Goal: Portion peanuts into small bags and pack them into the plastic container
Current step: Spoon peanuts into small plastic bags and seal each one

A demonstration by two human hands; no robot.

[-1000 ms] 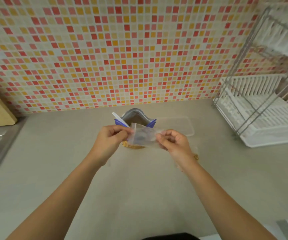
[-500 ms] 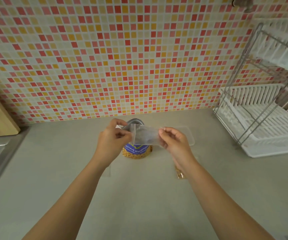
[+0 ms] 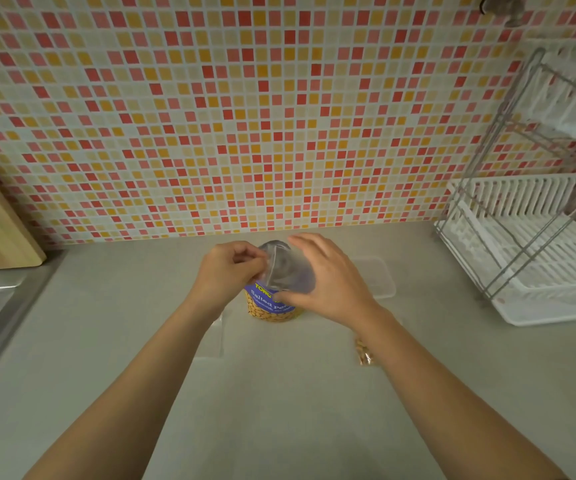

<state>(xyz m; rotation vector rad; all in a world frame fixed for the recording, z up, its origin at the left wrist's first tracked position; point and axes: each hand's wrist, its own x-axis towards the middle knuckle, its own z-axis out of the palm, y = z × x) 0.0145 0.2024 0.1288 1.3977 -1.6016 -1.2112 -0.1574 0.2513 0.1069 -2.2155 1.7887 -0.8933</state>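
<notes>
Head view: the left hand [image 3: 226,271] pinched the edge of an empty small bag [image 3: 284,268], held just above the open peanut packet [image 3: 269,306]. The right hand [image 3: 328,282] lay across the bag's face, fingers spread wide and fairly straight, thumb at its lower edge. One filled bag [image 3: 364,353] lay on the counter [image 3: 279,410] beside the right forearm. The plastic container [image 3: 378,280] stood behind that hand and appeared to hold nothing. Judged status: early, with filling and all packing outstanding. Half a second earlier, the right hand had pinched the bag's right edge, stretching it between both hands.
</notes>
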